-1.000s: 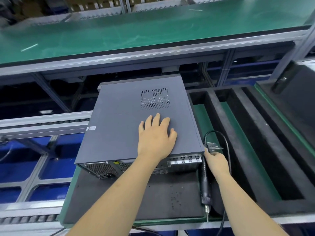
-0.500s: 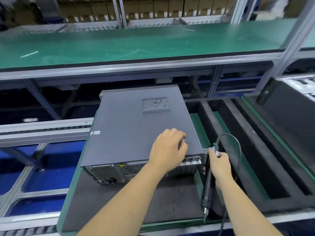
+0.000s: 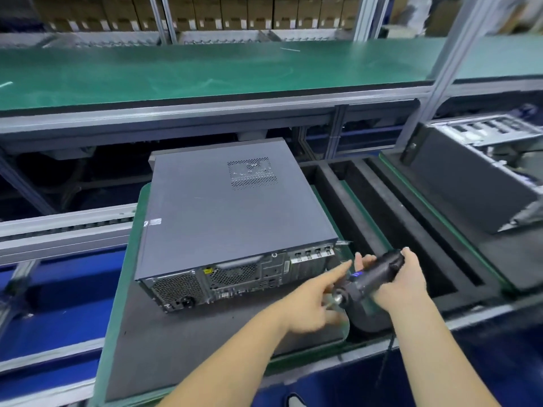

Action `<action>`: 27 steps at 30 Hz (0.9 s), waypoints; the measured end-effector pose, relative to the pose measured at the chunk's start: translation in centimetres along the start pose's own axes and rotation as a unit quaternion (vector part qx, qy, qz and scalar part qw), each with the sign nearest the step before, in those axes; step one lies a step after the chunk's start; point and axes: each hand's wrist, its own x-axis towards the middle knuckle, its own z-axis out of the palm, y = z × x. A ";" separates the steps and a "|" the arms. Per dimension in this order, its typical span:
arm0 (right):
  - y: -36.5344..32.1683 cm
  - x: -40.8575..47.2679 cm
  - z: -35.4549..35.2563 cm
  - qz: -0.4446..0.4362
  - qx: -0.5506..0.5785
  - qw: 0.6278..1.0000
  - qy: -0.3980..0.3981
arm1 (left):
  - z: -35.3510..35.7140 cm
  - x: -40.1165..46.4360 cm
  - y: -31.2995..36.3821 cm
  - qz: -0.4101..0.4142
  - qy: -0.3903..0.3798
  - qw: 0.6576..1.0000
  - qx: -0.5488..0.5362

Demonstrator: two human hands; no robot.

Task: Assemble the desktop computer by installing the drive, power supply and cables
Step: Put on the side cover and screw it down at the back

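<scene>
- Grey steel computer case (image 3: 235, 212) lies flat on a dark foam pallet (image 3: 188, 348) on the bench, its side panel closed and facing up, its rear panel of ports and fan grilles turned toward the person.
- Its long axis runs away from the person, tilted a little to the right at the far end.
- Both hands sit at the near right corner of the case, just off its rear panel. The case lies ahead and to the left of them.
- The right hand (image 3: 405, 280) is wrapped around a black electric screwdriver (image 3: 367, 279), whose long axis slants from upper right down to lower left, its tip end toward the left hand.
- The left hand (image 3: 311, 304) is loosely spread with the forefinger stretched out, its fingertips (image 3: 348, 264) at the tool's front end. Motion blur hides whether it pinches a screw or the bit.
- My reading: the next step is a rear-panel screw near the slot covers at the right end, so the tool would have to swing round to point at that panel. The right hand is the nearer one.
</scene>
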 end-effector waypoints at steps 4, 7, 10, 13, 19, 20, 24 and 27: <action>0.4 -3.0 0.8 0.002 0.017 1.000 -0.015 | 1.8 0.8 2.1 0.083 0.050 0.986 -0.132; -1.3 -4.5 -0.3 0.041 -0.322 0.943 -0.071 | 1.9 1.7 4.5 0.118 0.204 0.943 -0.235; -5.4 -6.3 -0.8 0.052 -0.619 0.773 -0.129 | -1.1 2.4 6.8 0.086 0.283 0.874 -0.386; -9.6 -5.3 1.2 0.016 -0.576 0.796 -0.185 | -4.4 2.6 7.5 0.001 0.257 0.841 -0.476; -4.7 10.1 1.2 -0.115 -0.651 0.750 0.001 | -3.9 2.3 4.9 -0.170 0.084 0.922 -0.338; -3.3 12.5 0.1 -0.124 -0.670 0.732 -0.009 | -3.3 2.5 4.2 -0.207 0.049 0.931 -0.297; 0.3 18.9 -3.4 -0.210 -0.767 0.606 -0.036 | -0.6 3.3 0.4 -0.306 0.002 0.935 -0.178; 1.2 21.3 -3.7 -0.240 -0.795 0.555 -0.056 | 0.7 3.7 -2.5 -0.326 0.056 0.933 -0.142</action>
